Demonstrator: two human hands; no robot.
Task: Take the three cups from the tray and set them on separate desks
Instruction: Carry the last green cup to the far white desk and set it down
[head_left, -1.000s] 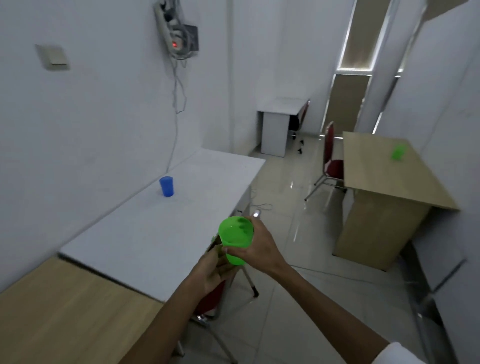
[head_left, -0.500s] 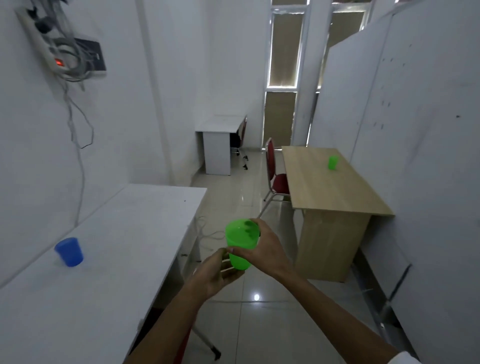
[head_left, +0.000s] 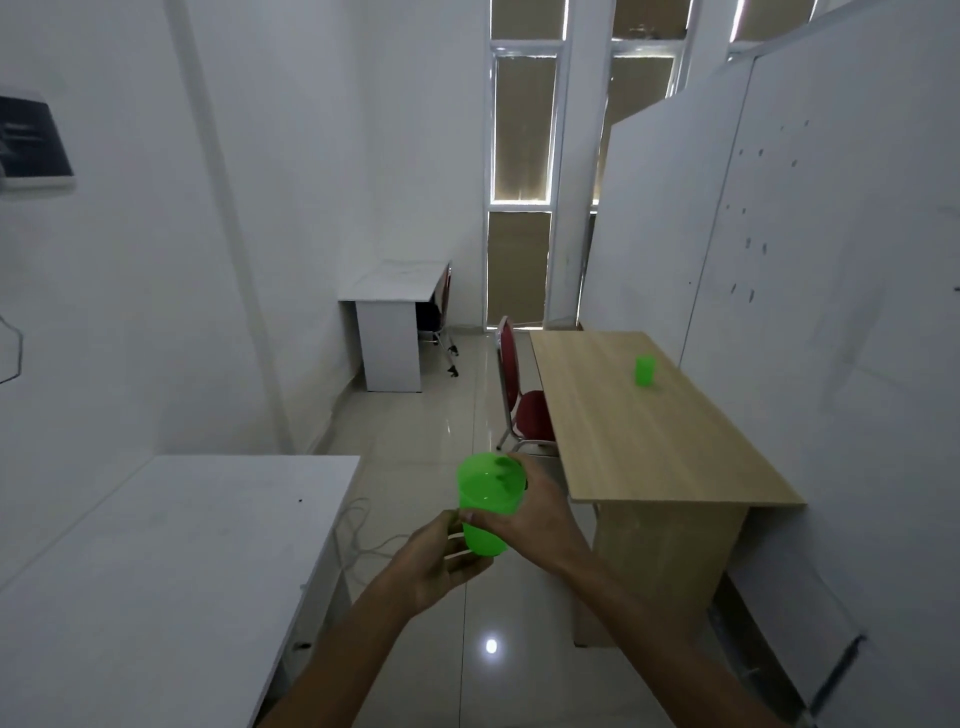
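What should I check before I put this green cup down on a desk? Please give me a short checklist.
1. Cup held firmly: ok. The right hand wraps its side, and the left hand is under it.
2. Cup upright: ok, the open rim faces up.
3. Cup empty: cannot tell; dark marks show inside.
4. Wooden desk free of cups: not ok. A second green cup already stands there.
5. Far white desk free of cups: ok, no cup shows on its top.
6. Path to the far desk: ok. The floor between looks open, though a cable lies near the left desk.
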